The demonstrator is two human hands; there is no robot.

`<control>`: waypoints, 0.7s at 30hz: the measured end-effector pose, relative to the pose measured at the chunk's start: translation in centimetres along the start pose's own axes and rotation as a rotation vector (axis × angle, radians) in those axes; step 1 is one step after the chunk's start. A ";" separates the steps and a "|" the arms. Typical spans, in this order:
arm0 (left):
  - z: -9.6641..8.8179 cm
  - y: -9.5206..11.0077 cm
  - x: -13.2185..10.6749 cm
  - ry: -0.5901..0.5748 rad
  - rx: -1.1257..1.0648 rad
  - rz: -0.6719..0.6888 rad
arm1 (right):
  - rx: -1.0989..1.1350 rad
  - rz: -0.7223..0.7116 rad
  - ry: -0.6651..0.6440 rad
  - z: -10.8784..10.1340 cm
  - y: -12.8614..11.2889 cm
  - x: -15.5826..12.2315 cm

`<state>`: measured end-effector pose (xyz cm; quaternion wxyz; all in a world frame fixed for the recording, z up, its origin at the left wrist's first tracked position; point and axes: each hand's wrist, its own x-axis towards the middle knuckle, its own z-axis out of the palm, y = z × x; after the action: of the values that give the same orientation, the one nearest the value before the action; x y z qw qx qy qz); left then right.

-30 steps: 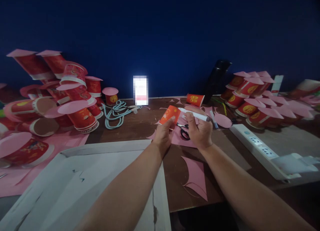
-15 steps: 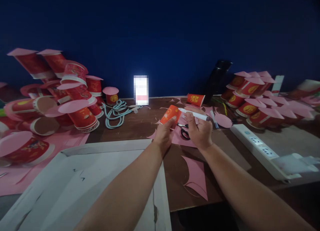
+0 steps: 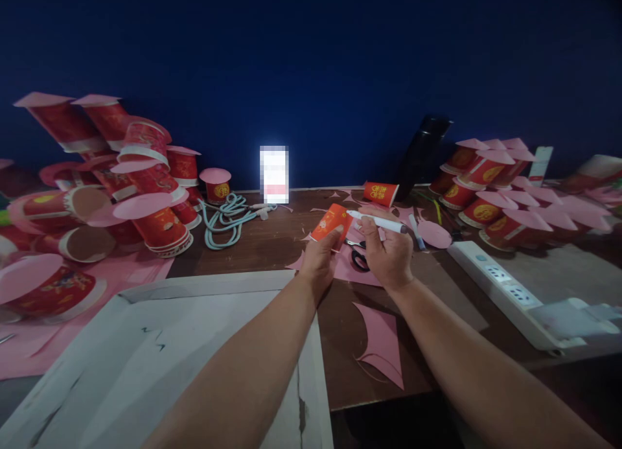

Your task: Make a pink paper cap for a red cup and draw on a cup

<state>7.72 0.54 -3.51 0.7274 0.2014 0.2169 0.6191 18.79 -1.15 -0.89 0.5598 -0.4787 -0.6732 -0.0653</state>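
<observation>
A red paper cup (image 3: 324, 223) with gold print lies tilted in my left hand (image 3: 321, 258), the thumb pressed along its side. My right hand (image 3: 391, 251) is closed on a white marker (image 3: 386, 223) whose tip points left at the cup's end; whether it touches cannot be made out. Just beneath the hands, scissors with black handles (image 3: 360, 262) rest on pink paper (image 3: 347, 272). Another red cup (image 3: 381, 193) lies on its side behind my right hand. A pen-like stick (image 3: 416, 232) and a pink paper disc (image 3: 435, 234) are right of that hand.
Many red cups with pink discs are piled at left (image 3: 153, 222) and right (image 3: 486, 170). A white box lid (image 3: 208, 284) takes up the front left. A power strip (image 3: 500, 280), a coiled cable (image 3: 228, 225), a dark bottle (image 3: 427, 148) and a pink offcut (image 3: 383, 345) stand around.
</observation>
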 end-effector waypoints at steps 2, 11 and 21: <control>0.0 0.0 0.0 0.007 0.012 -0.009 | -0.003 -0.001 0.005 0.0 -0.1 0.0; -0.1 -0.1 0.0 -0.031 0.014 -0.032 | -0.024 -0.011 0.001 -0.1 -0.2 0.1; 0.1 0.2 -0.3 -0.051 0.024 0.002 | -0.042 -0.018 0.006 0.0 -0.5 0.0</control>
<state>7.59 0.25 -3.29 0.7298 0.2260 0.2057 0.6116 18.48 -1.43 -0.70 0.5510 -0.4841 -0.6744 -0.0856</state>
